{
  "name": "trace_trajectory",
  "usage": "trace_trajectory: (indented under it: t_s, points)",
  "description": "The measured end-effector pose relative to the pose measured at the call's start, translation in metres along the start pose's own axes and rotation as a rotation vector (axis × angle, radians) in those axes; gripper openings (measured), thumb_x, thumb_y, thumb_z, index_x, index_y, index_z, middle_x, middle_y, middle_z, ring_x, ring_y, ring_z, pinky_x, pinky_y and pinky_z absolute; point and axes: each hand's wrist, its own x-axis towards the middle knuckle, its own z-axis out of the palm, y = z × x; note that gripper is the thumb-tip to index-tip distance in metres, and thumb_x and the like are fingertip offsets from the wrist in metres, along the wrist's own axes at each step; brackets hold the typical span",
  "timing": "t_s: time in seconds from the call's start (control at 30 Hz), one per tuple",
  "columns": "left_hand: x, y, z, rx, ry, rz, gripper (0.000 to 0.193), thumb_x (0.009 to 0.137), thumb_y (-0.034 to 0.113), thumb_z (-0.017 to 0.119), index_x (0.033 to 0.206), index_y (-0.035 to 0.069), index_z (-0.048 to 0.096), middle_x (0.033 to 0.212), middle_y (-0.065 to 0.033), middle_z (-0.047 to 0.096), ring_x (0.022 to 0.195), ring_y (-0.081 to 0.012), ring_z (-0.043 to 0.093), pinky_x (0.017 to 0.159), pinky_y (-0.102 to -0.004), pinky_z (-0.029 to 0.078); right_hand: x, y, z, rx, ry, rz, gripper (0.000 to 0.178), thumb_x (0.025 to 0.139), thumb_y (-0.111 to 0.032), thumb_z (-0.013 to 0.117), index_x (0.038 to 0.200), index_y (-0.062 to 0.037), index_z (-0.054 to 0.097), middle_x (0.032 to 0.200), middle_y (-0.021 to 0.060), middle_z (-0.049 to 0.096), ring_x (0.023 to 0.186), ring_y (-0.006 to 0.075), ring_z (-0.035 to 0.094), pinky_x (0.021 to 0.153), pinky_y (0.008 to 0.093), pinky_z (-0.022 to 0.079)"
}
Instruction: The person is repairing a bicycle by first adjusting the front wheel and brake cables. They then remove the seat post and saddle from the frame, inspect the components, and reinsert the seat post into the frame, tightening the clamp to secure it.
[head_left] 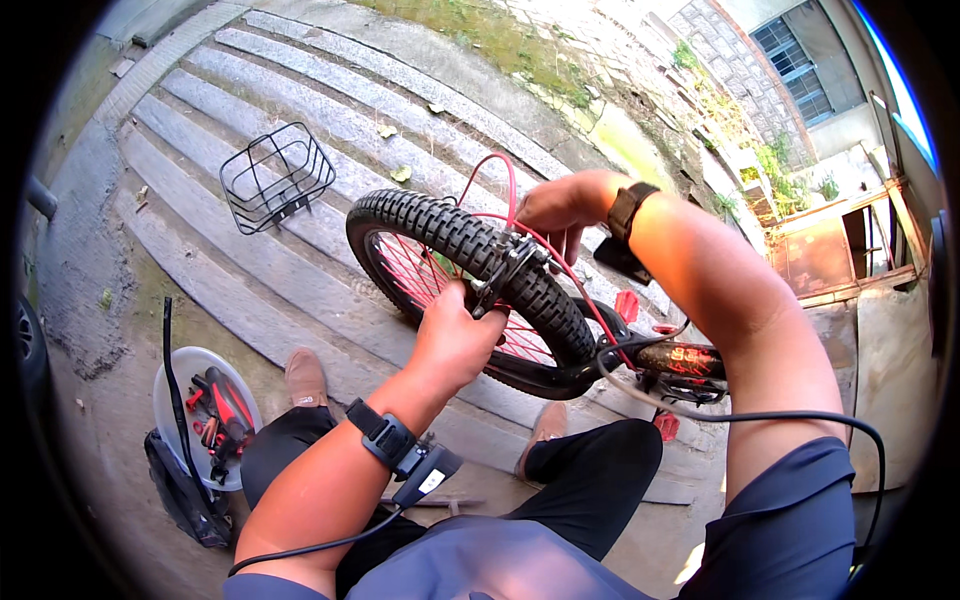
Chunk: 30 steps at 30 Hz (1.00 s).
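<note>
I record bright natural daylight over the working area; the mossy ground (pixel 625 135) at upper right runs close to overexposed; a warm glare sits on the right forearm (pixel 685 235), while the fingers of the right hand (pixel 545 212) fall into shade; pale light washes the shirt (pixel 490 565); the black trousers (pixel 605 465) lose detail; I find the tyre (pixel 440 222) tread acceptably sharp; fisheye distortion bows the ground slabs (pixel 300 95), with black vignetting around the rim.
</note>
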Motion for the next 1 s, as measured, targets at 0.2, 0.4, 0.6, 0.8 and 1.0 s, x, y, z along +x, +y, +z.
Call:
trace_trajectory:
  t_s: [0.2, 0.4, 0.6, 0.8, 1.0]
  points:
    - [-0.011, 0.023, -0.005, 0.127, 0.004, -0.017, 0.035, 0.084, 0.020, 0.069, 0.107, -0.007, 0.061, 0.095, -0.0220, 0.069, 0.092, -0.0333, 0.067, 0.081, -0.0404, 0.052, 0.029, 0.028, 0.030, 0.513, -0.314, -0.293, 0.029, 0.086, -0.027, 0.070, 0.106, -0.0057, 0.073, 0.089, 0.0071, 0.074, 0.075, 0.0156, 0.070, 0.068, 0.0347, 0.057]
    - [-0.009, 0.019, -0.002, 0.118, -0.042, -0.033, 0.039, 0.084, 0.022, 0.067, 0.109, -0.006, 0.060, 0.098, -0.0277, 0.069, 0.097, -0.0438, 0.067, 0.087, -0.0464, 0.051, 0.031, 0.039, 0.029, 0.474, -0.493, -0.268, 0.034, 0.087, -0.029, 0.075, 0.113, -0.0081, 0.072, 0.103, 0.0067, 0.074, 0.093, 0.0132, 0.069, 0.086, 0.0329, 0.054]
    - [-0.007, 0.013, 0.003, 0.112, -0.043, 0.020, 0.040, 0.084, 0.021, 0.067, 0.113, -0.004, 0.059, 0.099, -0.0268, 0.069, 0.097, -0.0443, 0.067, 0.087, -0.0470, 0.051, 0.015, 0.035, 0.038, 0.534, -0.425, -0.282, 0.030, 0.081, -0.018, 0.079, 0.104, -0.0007, 0.073, 0.091, 0.0080, 0.075, 0.081, 0.0159, 0.069, 0.075, 0.0379, 0.056]
    - [-0.009, 0.018, 0.001, 0.136, -0.079, 0.013, 0.040, 0.084, 0.020, 0.066, 0.117, -0.003, 0.060, 0.101, -0.0265, 0.069, 0.099, -0.0434, 0.067, 0.087, -0.0461, 0.052, 0.014, 0.033, 0.039, 0.471, -0.508, -0.283, 0.031, 0.083, -0.021, 0.079, 0.106, -0.0005, 0.072, 0.090, 0.0074, 0.073, 0.080, 0.0153, 0.065, 0.074, 0.0386, 0.054]
    - [-0.007, 0.014, 0.001, 0.112, -0.115, -0.007, 0.043, 0.083, 0.019, 0.067, 0.119, -0.002, 0.059, 0.102, -0.0264, 0.070, 0.099, -0.0425, 0.067, 0.088, -0.0452, 0.052, 0.032, 0.045, 0.037, 0.443, -0.545, -0.343, 0.032, 0.084, -0.020, 0.078, 0.109, -0.0009, 0.071, 0.096, 0.0073, 0.072, 0.085, 0.0157, 0.064, 0.079, 0.0385, 0.053]
